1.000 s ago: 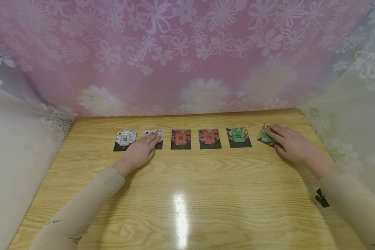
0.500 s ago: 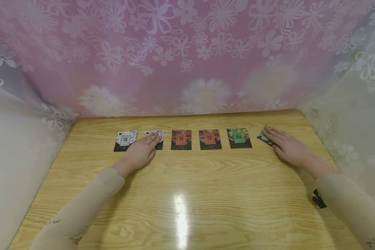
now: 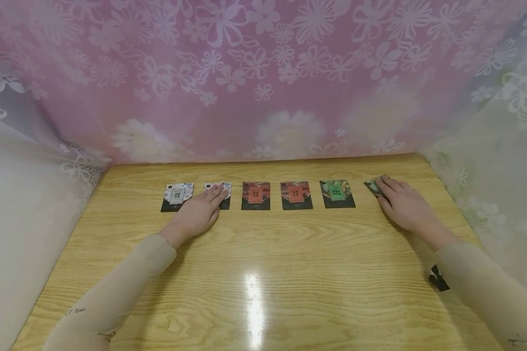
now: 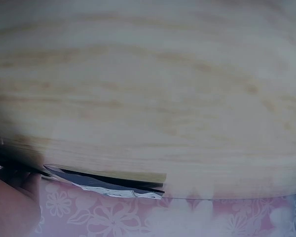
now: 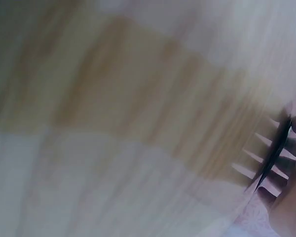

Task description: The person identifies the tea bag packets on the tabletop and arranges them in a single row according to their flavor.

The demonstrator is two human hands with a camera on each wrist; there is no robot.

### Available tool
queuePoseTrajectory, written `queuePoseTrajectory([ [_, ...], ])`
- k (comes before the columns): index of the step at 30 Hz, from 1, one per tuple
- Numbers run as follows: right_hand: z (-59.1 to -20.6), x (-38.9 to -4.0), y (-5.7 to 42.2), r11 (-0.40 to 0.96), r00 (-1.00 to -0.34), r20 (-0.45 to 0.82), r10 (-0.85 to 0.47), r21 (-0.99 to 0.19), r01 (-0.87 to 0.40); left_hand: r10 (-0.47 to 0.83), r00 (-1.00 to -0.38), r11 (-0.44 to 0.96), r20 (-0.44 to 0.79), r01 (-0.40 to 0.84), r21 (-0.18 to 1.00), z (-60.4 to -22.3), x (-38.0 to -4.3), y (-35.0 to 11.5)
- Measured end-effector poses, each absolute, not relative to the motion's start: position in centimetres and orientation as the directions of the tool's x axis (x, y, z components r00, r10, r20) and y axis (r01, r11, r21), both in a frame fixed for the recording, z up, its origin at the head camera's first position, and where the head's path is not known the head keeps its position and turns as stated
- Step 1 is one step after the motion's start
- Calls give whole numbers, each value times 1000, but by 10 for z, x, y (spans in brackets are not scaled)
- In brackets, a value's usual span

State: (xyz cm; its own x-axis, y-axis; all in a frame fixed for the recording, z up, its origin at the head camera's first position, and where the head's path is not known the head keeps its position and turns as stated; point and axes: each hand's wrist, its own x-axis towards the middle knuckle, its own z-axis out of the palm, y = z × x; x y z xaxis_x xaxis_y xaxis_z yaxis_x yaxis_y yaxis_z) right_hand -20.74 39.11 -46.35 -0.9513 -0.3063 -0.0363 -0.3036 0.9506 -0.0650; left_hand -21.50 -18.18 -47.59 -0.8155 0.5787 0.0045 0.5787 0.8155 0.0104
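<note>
My left hand (image 3: pixel 197 212) lies with extended fingers on a white-and-black sachet (image 3: pixel 224 203), covering much of it. Left of that hand lies a matching sachet (image 3: pixel 177 196), flat on the table. At the row's right end, my right hand (image 3: pixel 403 204) rests its fairly straight fingers on a tilted green sachet (image 3: pixel 372 187), mostly hidden beneath them. The right wrist view gives only this sachet's dark edge (image 5: pixel 275 153) against the fingers. In the left wrist view, a sachet (image 4: pixel 108 183) appears edge-on beside the fingers (image 4: pixel 15 197).
Between the hands lie two red-and-black sachets, one (image 3: pixel 255 196) left of the other (image 3: pixel 296 195), and another green sachet (image 3: pixel 337 193). The wooden table (image 3: pixel 290 273) ends at a pink floral cloth (image 3: pixel 263 97). A small black object (image 3: pixel 438 279) shows beside the right sleeve.
My right hand has shifted slightly right, and the green sachet has slid right and turned under its fingers. The left hand and the other sachets look unmoved.
</note>
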Motion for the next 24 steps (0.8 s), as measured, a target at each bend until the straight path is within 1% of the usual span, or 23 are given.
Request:
queuePoseTrajectory([
  [2, -462, -207, 390, 956, -956, -47, -290, -55, -287, 580, -814, 814, 3, 580, 13, -476, -216, -181],
  [5, -462, -207, 393, 951, -952, -38, -304, -73, -300, 582, -813, 813, 0, 582, 7, -477, -216, -181],
  [11, -461, -207, 405, 906, -917, 12, -399, -145, -397, 583, -812, 812, -1, 583, -12, -478, -217, -182],
  [15, -460, -206, 410, 882, -895, 31, -446, -159, -445, 584, -812, 812, 4, 584, -11, -477, -217, -183],
  [24, -462, -209, 408, 874, -889, -1, -457, -184, -449, 584, -812, 812, 13, 584, -8, -476, -216, -182],
])
